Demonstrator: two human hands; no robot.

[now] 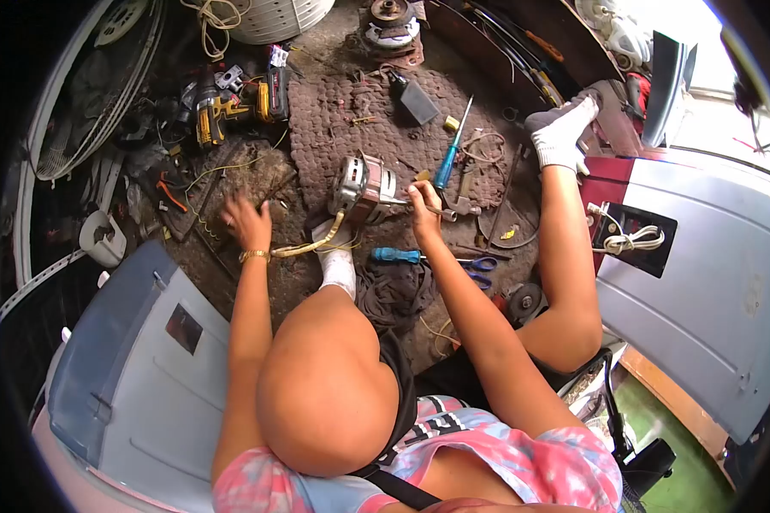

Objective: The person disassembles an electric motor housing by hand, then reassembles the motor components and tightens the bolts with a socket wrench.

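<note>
My right hand (425, 212) is closed around the shaft end of an electric motor (365, 190), whose metal body lies tilted near my foot. A pale sleeved cable (312, 246) runs from the motor toward my left wrist. Out to the left, my left hand (248, 224) is over the dirty floor beside a thin yellow wire (210, 177). Its fingers are apart, slightly blurred, and I see nothing in them. A blue screwdriver (447, 167) and a hammer (464, 203) lie just beyond my right hand. Another blue-handled screwdriver (396, 255) rests below the motor.
A quilted brown mat (334, 103) bears a dark box-shaped part (418, 103). Yellow cordless drills (218, 115) and orange-handled pliers (171, 192) lie at left. Blue-handled scissors (481, 272) and an angle grinder (524, 301) are near my right forearm. Grey appliance panels (701, 282) flank me.
</note>
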